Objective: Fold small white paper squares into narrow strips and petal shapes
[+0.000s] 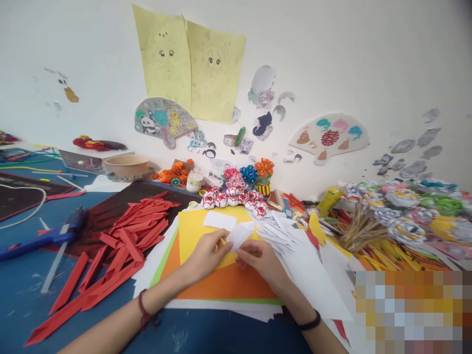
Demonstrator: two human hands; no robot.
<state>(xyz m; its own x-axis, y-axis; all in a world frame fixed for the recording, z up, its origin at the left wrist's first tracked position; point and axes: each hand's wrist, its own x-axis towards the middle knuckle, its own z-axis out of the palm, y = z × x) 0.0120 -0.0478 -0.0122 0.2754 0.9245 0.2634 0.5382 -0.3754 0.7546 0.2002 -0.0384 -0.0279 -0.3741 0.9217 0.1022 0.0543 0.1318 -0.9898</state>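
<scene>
A small folded piece of white paper [240, 235] is held up between my two hands, its upper end coming to a slanted tip. My left hand [209, 251] pinches its left edge between thumb and fingers. On the lower right, my right hand [257, 256] grips the same paper with thumb and forefinger. Beneath them lie a yellow sheet [191, 236] and an orange sheet [206, 285] on a stack of paper. Another white paper strip [220, 220] rests flat on the yellow sheet, just beyond my left hand.
Folded red paper strips [125, 241] are heaped at left, beside a blue glue gun [62, 233]. Folded white strips [280, 233] lie at right. Red-and-white paper flowers [232, 197], a glass bottle [193, 180] and a round bowl [127, 167] stand behind. More paper flowers [405, 206] crowd the far right.
</scene>
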